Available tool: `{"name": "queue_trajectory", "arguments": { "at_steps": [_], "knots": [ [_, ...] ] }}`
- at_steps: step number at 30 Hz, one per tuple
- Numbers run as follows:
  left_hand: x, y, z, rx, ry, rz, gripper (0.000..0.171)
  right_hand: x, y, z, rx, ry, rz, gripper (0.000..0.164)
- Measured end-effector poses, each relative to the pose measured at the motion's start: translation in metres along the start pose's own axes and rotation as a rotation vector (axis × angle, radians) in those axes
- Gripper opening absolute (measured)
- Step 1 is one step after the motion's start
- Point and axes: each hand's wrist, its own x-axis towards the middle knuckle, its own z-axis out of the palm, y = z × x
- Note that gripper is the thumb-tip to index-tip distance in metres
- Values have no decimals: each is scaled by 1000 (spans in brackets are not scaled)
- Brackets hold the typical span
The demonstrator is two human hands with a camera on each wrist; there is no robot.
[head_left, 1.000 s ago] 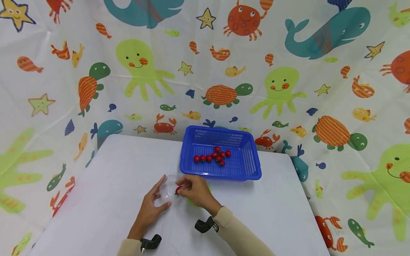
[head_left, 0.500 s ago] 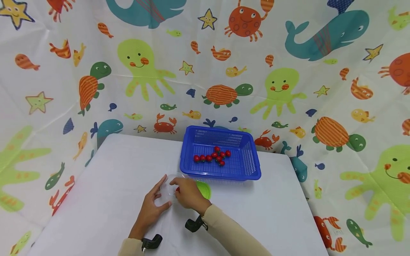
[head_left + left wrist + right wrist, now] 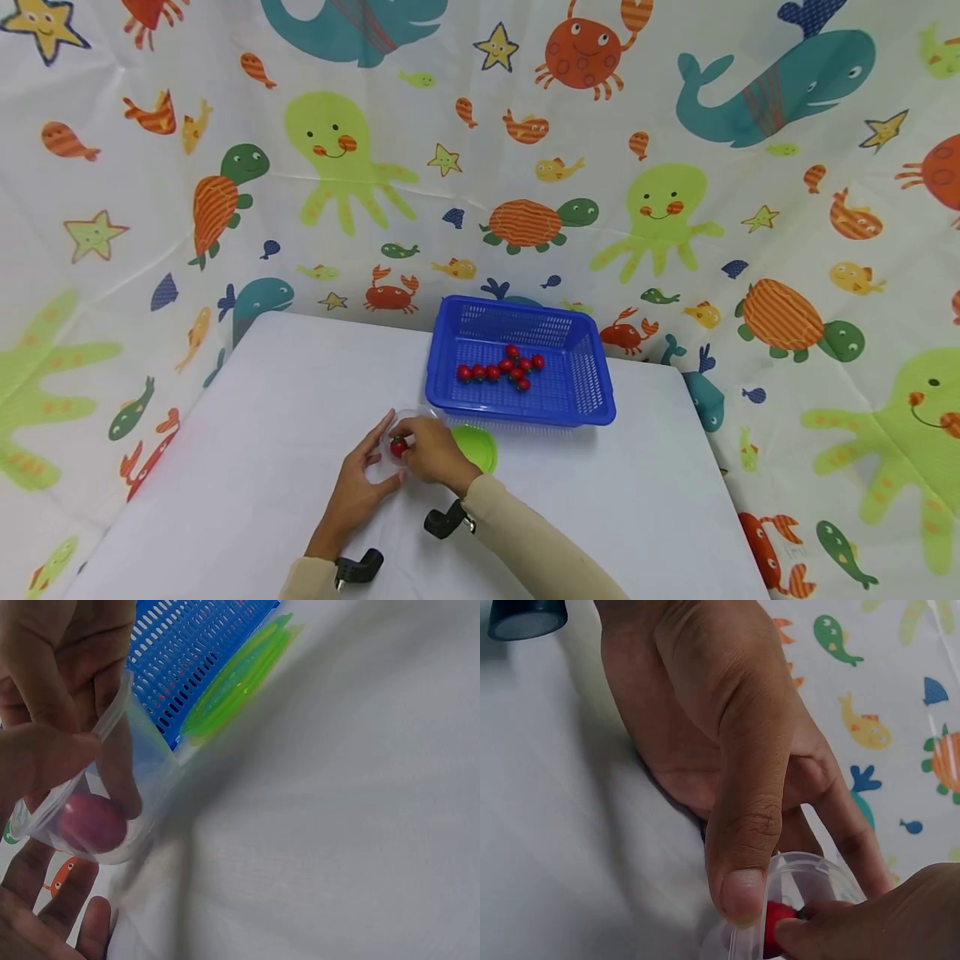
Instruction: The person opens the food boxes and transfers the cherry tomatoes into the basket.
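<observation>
My left hand (image 3: 358, 487) grips a clear plastic cup (image 3: 156, 765) from the left side, its thumb on the rim in the right wrist view. The right hand (image 3: 433, 454) reaches into the cup's mouth. Its fingertips pinch a red cherry tomato (image 3: 398, 447) with a green stem (image 3: 801, 913). Through the cup wall in the left wrist view, the tomato (image 3: 94, 823) shows low inside, with one finger (image 3: 120, 776) beside it.
Behind the hands, a blue plastic basket (image 3: 438, 358) holds several cherry tomatoes (image 3: 517, 364). A round green lid (image 3: 476, 448) lies just right of the right hand. A sea-animal print sheet (image 3: 480, 167) hangs behind the white table (image 3: 315, 375).
My right hand has moved left and deeper into the cup with the tomato, uncovering the green lid. The left hand and the cup have hardly moved.
</observation>
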Motion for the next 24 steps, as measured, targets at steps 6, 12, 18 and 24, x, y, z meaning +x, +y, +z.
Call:
{"name": "queue_trajectory", "arguments": {
  "at_steps": [6,12,18,24],
  "knots": [
    [1,2,0,-4,-4,-8,97,0,4,0,157,25,11,36],
    [1,2,0,-8,-12,-22,97,-1,7,-1,196,40,-21,36],
    [1,1,1,6,-9,-29,96,-4,11,-1,239,58,-44,33],
    [2,2,1,29,2,-29,96,-10,12,-7,268,88,-52,31]
  ]
}}
